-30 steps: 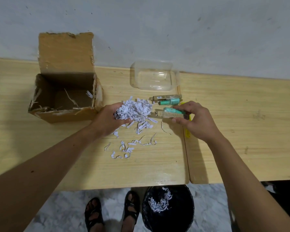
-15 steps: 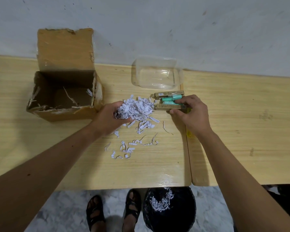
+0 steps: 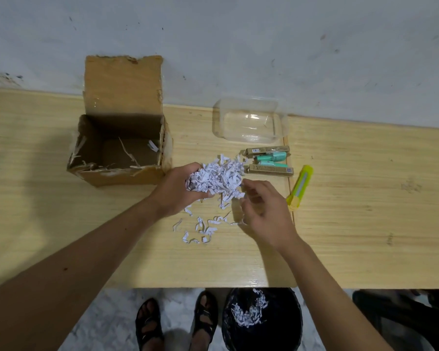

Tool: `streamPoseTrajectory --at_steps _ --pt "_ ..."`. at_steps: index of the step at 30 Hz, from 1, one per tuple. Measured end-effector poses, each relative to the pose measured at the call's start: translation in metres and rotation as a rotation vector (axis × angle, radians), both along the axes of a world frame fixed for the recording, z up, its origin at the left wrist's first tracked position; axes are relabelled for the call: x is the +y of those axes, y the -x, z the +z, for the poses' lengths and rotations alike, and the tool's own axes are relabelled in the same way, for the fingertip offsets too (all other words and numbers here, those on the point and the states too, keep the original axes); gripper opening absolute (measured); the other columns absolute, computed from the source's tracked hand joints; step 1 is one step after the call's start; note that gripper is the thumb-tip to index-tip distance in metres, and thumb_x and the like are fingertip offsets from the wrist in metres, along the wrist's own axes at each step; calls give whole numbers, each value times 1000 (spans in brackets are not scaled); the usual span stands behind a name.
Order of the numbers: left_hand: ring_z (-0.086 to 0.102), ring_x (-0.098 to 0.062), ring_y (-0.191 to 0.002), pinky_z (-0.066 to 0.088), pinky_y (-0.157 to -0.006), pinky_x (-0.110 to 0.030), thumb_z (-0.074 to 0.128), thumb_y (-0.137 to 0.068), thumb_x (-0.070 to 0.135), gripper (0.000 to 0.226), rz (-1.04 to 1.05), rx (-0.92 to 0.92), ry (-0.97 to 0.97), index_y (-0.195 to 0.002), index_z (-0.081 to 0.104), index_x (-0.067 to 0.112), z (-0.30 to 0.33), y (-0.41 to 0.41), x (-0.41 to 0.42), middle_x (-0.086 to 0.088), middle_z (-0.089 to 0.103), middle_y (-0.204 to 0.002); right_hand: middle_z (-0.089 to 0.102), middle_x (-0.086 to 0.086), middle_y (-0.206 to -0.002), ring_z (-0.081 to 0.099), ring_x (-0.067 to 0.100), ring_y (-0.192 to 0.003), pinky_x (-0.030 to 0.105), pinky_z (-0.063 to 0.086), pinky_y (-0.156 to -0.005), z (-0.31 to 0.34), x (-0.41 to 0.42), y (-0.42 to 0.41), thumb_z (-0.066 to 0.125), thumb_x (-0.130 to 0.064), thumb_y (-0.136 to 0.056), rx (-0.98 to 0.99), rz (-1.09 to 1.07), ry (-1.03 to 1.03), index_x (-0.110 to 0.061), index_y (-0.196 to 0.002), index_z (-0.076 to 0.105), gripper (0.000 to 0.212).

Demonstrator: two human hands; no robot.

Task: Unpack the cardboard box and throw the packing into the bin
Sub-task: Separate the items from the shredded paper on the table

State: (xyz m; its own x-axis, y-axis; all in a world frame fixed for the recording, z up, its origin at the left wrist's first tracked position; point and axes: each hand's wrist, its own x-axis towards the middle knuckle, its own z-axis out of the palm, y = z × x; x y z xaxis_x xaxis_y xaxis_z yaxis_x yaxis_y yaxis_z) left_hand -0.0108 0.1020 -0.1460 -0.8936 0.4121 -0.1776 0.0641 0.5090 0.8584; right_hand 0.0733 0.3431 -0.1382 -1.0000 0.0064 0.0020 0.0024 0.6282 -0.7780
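Note:
An open cardboard box [image 3: 122,173] stands at the back left of the table with its flap up and a few paper strips inside. My left hand [image 3: 178,191] grips a heap of white shredded paper [image 3: 218,177] just right of the box. My right hand [image 3: 261,211] hovers beside the heap with loosely curled fingers and holds nothing. Loose paper shreds [image 3: 200,229] lie on the table below the heap. A black bin [image 3: 261,323] stands on the floor under the table's front edge with shreds in it.
Two slim brown boxes [image 3: 270,169] and green tubes [image 3: 271,158] lie behind the heap. A yellow utility knife [image 3: 300,184] lies to their right. A clear plastic tray [image 3: 250,121] sits by the wall. Sandalled feet [image 3: 178,323] stand left of the bin.
My right hand has let go of the brown box and green tube beside the other pair and drawn back towards the paper heap. The yellow knife is uncovered.

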Motion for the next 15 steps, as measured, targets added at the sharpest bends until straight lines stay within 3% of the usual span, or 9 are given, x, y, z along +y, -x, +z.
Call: streamPoseTrajectory --at_steps 3,7,10,15 --pt "65 -1 -73 51 -70 -25 93 -75 22 41 -10 44 -5 -102 62 25 2 -5 -1 10 72 -85 63 -2 -123 65 9 -109 28 55 -98 2 -13 4 68 -10 -93 -44 3 122 -18 -139 61 47" --pt "71 -10 -107 58 -95 -38 98 -68 24 79 26 20 -27 -135 56 20 -1 -12 -9 3 71 -120 53 -4 -133 60 3 -119 22 54 -99 12 -17 10 78 -17 -88 30 1 169 -19 -139 59 55" --pt "58 -12 -132 51 -110 -42 98 -67 27 102 0 36 -28 -153 43 24 1 -17 -13 2 56 -146 40 -4 -149 47 0 -136 22 51 -103 13 -17 18 83 -30 -77 42 110 108 -24 -146 53 75" --pt "31 -10 -154 34 -124 -44 96 -71 27 108 -84 145 6 -160 35 21 8 -20 -19 7 33 -167 11 -13 -170 17 11 -157 32 35 -115 12 -19 35 92 -54 -66 -123 293 -67 -53 -155 29 109"
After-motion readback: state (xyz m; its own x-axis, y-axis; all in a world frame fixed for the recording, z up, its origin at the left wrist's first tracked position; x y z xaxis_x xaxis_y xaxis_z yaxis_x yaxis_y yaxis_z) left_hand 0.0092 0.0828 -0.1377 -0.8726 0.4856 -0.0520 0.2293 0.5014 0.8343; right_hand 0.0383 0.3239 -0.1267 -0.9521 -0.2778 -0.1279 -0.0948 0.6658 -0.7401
